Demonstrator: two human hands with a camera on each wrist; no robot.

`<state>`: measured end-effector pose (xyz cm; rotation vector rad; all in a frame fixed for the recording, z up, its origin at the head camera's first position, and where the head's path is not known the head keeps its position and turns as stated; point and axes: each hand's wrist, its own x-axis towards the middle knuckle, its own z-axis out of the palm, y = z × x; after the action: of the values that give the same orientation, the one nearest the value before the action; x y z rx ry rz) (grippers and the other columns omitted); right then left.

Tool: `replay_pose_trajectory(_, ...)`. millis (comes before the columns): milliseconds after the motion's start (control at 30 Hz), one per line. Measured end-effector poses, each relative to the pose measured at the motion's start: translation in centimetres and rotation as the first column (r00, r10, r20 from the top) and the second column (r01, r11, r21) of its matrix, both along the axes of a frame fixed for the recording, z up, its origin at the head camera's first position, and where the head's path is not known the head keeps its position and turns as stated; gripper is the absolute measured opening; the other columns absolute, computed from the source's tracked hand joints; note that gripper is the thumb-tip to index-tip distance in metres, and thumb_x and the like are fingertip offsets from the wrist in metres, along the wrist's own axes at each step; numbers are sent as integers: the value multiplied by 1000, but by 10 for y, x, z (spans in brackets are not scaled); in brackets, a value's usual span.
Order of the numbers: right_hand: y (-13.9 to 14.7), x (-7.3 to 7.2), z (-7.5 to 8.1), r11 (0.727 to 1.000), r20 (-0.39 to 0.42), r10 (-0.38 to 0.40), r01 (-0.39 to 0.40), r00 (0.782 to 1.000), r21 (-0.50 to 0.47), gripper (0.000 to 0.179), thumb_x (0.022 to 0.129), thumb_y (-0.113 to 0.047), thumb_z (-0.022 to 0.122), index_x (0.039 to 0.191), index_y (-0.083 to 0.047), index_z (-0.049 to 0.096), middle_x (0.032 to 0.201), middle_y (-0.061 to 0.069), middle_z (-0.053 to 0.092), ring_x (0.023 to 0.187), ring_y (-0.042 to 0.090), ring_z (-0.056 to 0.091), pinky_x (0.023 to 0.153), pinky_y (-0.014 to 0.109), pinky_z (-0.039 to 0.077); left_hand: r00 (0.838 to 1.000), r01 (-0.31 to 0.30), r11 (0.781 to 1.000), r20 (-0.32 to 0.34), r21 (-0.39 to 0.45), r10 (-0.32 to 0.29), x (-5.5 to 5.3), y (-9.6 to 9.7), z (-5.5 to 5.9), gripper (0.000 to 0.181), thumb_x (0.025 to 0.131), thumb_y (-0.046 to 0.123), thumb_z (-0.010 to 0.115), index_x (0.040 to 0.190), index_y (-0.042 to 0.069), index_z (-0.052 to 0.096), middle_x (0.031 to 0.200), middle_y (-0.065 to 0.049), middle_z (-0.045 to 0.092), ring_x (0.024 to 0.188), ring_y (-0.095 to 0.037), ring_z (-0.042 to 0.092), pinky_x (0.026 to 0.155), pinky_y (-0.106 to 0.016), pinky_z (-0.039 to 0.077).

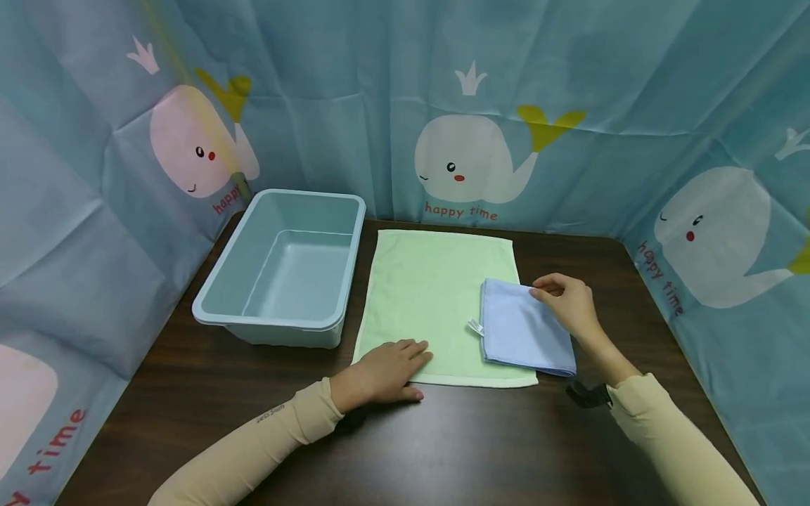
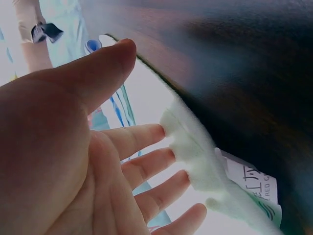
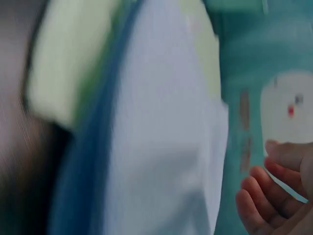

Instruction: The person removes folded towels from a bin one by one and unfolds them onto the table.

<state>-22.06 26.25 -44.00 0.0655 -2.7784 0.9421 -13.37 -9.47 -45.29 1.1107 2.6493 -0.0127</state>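
Note:
A light green towel (image 1: 424, 295) lies flat on the table. My left hand (image 1: 387, 369) rests on its near left edge with the fingers spread, and the thumb reaches past the edge over the table. In the left wrist view the fingertips touch the towel near a printed label (image 2: 259, 183). A folded blue cloth (image 1: 522, 327) lies over the towel's right side, with a small white tag on its left edge. My right hand (image 1: 566, 302) is at the cloth's far right corner, fingers loosely bent. The right wrist view shows a gap between these fingers and the cloth (image 3: 161, 127).
An open light blue plastic tub (image 1: 297, 281) stands left of the towel on the dark wooden table (image 1: 455, 443). Blue curtains (image 1: 354, 126) with whale prints enclose the back and both sides. A black strap (image 1: 588, 395) is on the right wrist.

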Motion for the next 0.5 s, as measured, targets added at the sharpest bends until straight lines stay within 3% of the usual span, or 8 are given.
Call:
replay_pose_trajectory(100, -24, 12, 0, 992, 49, 124, -123, 991, -8, 13, 89, -23, 75, 95, -11, 76, 88, 7, 76, 75, 8, 62, 64, 20, 47, 1000, -5, 1000, 0, 4, 5, 0, -1, -1, 72, 94, 53, 60, 150, 13, 42, 158, -6, 41, 145, -24, 41, 114, -38, 41)
replay_pose_trajectory(200, -45, 24, -4, 981, 115, 192, -192, 975, -12, 9, 87, -23, 76, 86, -14, 76, 81, 3, 74, 72, 9, 59, 62, 23, 45, 1000, -3, 1000, -5, 9, 3, 0, -2, -2, 72, 93, 53, 60, 150, 13, 42, 157, -6, 42, 144, -24, 41, 114, -38, 41)
replay_pose_trajectory(333, -60, 37, -13, 976, 171, 214, -215, 962, -8, 11, 84, -25, 80, 79, -17, 75, 75, -2, 72, 68, 10, 57, 61, 22, 45, 1000, 3, 1000, -9, 15, -3, 0, -2, -3, 72, 93, 53, 61, 150, 13, 42, 157, -6, 41, 145, -24, 41, 114, -39, 41)
replay_pose_trajectory(500, -63, 44, -29, 977, 162, 215, -214, 963, -25, 12, 79, -24, 83, 77, -16, 76, 76, -3, 73, 69, 6, 58, 64, 20, 46, 1000, 4, 1000, -6, 15, -3, 0, 0, -1, 71, 93, 52, 61, 150, 13, 42, 157, -6, 42, 145, -24, 41, 114, -39, 41)
